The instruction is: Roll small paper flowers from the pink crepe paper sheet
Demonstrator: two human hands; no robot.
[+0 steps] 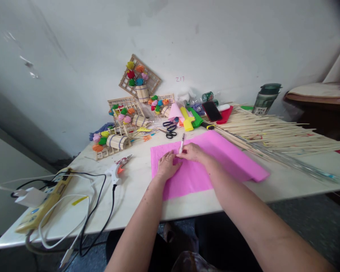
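Two bare forearms reached from the bottom edge of the view toward the middle of a pale table [136, 204]. The left hand [167, 166] lay flat, fingers spread apart, pressing on a sheet of pink paper [215, 166]. The right hand [193, 153] sat just beside it, at about three o'clock from the left hand, with its fingers closed around a pen [181, 142]. The pen stood tilted, its tip down on the paper between the two hands. The pink paper spread under both hands and ran on toward four o'clock, where its far end was folded over.

At ten o'clock from the hands stood several small wooden racks [121, 113], each holding bright paper flowers [136, 73] and a little bundle of sticks. One rack leaned against the wall.

At twelve o'clock lay black scissors [170, 129], and just beyond them folded coloured papers [188, 117] and a dark phone [212, 111]. At two o'clock a broad heap of thin wooden sticks [272, 132] lay on the table, with a green bottle [265, 99] standing behind it, lid on.

At nine o'clock a glue gun [117, 170] rested on the table, well apart from the hands. At eight o'clock lay a yellow power strip [44, 206] among tangled cables [96, 200].
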